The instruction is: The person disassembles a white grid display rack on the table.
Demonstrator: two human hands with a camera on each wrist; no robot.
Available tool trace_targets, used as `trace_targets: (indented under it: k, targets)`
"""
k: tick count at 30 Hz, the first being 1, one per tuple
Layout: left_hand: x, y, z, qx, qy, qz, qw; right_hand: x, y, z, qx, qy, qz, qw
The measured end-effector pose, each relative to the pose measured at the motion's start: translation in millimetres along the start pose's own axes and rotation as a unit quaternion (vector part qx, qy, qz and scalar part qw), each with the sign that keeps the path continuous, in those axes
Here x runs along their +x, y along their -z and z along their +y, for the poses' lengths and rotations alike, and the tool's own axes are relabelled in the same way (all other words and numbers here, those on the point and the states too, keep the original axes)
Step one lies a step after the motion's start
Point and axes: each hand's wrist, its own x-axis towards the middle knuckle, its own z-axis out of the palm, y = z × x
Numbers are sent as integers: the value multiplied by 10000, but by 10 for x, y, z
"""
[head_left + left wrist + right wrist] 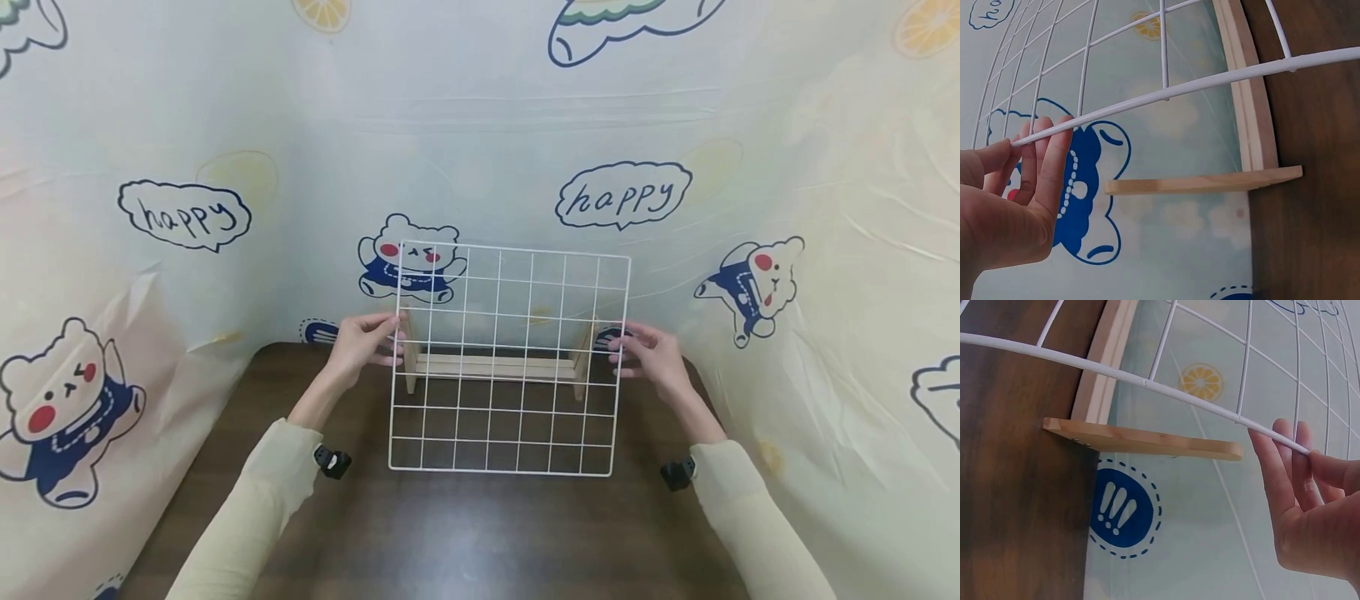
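Note:
A white wire grid panel [491, 375] stands upright between both hands, in front of a light wooden stand [495, 367]. The left hand [363, 346] pinches its left edge bar between thumb and fingers, a little above mid-height. On the opposite side the right hand [651, 358] pinches the right edge bar at about the same level. Both wrist views show the thumb and fingertips on the frame bar. The stand's left upright [1204, 182] and right upright [1147, 439] lie beyond the panel, joined by wooden rails seen through its openings.
The dark brown table [465, 533] runs under the stand and the forearms. Behind and at both sides hangs a pale printed cloth [480, 150] with bears, orange slices and the word "happy". A small black device is strapped on each wrist.

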Motion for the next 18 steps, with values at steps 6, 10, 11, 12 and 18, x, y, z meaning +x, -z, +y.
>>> trace_targets:
  k: [6, 10, 11, 12, 18]
  targets:
    - [-27, -5, -57, -31, 117, -23, 9999, -16, -2, 114, -134, -160, -70, 9998]
    - [-35, -10, -120, -111, 150, -133, 9997, -41, 7, 170, -192, -175, -112, 9996]
    - [-40, -11, -138, -123, 154, -164, 9997, -48, 7, 184, -201, -179, -123, 9996]
    - [-46, -12, -153, -130, 151, -204, 9996, -56, 5, 198, -185, -186, -131, 9996]
    - [-98, -5, -197, -251, 268, -272, 9990, -105, -21, 268, -206, -290, -218, 9991]
